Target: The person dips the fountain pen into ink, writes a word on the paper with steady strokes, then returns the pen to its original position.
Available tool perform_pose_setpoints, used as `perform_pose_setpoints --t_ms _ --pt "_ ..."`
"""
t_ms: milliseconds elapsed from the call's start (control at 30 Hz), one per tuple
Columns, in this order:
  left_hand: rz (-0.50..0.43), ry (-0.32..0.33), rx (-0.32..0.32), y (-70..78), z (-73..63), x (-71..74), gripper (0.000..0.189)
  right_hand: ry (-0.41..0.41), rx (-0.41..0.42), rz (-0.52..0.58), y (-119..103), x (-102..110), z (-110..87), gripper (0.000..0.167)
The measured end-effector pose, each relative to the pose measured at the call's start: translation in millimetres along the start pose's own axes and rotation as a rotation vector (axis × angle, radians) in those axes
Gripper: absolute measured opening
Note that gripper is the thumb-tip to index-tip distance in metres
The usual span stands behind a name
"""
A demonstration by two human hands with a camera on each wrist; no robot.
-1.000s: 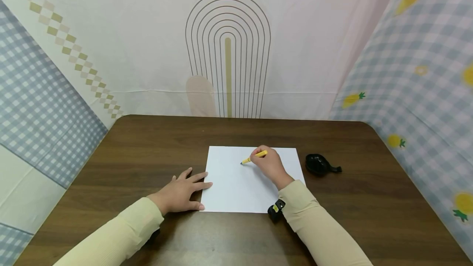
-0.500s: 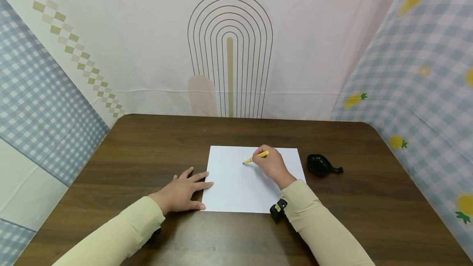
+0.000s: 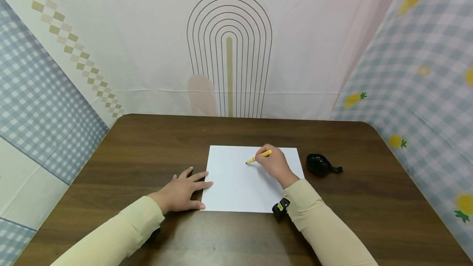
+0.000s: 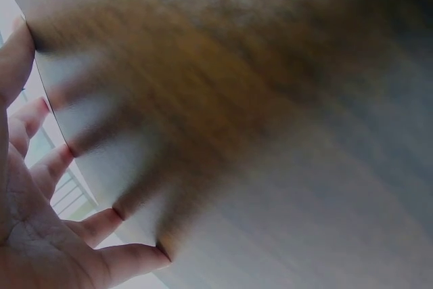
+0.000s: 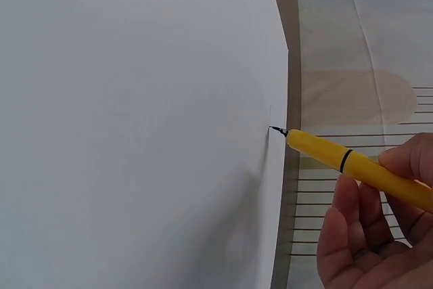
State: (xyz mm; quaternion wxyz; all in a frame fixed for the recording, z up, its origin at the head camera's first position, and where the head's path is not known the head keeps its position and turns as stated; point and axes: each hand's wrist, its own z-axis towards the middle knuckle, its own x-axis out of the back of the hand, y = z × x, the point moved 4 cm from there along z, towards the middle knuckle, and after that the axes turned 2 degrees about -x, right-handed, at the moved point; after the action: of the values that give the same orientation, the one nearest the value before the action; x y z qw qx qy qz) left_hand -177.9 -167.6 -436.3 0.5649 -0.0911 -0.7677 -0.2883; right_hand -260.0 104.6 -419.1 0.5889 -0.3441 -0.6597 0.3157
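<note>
A white sheet of paper (image 3: 229,188) lies on the brown wooden table. My right hand (image 3: 275,163) pinches a yellow fountain pen (image 3: 259,157), its dark nib down at the upper middle of the sheet. In the right wrist view the pen (image 5: 318,149) shows a black ring round its barrel, and a short thin line runs from the nib on the paper (image 5: 149,99). My left hand (image 3: 179,192) rests with fingers spread at the sheet's left edge, two fingertips and the thumb on its border. In the left wrist view the fingertips of this hand (image 4: 40,228) touch the tabletop.
A small black dish with a short handle (image 3: 318,165) lies just right of the paper. The table (image 3: 148,147) ends at a patterned white cloth (image 3: 155,52) behind, with checked cloths at both sides. A black wrist camera (image 3: 281,208) hangs under the right cuff.
My right hand has slid slightly to the right with the fountain pen, the nib staying at the paper. The left hand stays in place at the sheet's edge.
</note>
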Motion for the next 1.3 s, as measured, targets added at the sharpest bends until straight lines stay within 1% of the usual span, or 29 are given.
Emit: perform_pose_setpoints --t_ms 267,467,867,1067,1300 --pt "-0.001 0.004 0.003 0.3 0.5 -2.1 0.064 -0.004 -0.022 -0.012 3 6 0.0 0.005" --pt "0.000 0.006 -0.006 0.8 -0.1 -0.9 0.065 -0.001 -0.022 -0.041 7 11 0.6 0.006" --pt "-0.006 0.010 -0.020 1.1 -0.4 0.3 0.065 0.003 -0.042 -0.050 11 19 2.2 0.007" --pt "-0.007 0.015 -0.029 1.1 -0.5 -0.4 0.064 0.011 -0.041 -0.076 11 23 1.2 0.007" --pt "-0.002 0.016 -0.020 2.1 -1.1 0.7 0.064 0.015 -0.042 -0.087 12 28 0.1 0.008"
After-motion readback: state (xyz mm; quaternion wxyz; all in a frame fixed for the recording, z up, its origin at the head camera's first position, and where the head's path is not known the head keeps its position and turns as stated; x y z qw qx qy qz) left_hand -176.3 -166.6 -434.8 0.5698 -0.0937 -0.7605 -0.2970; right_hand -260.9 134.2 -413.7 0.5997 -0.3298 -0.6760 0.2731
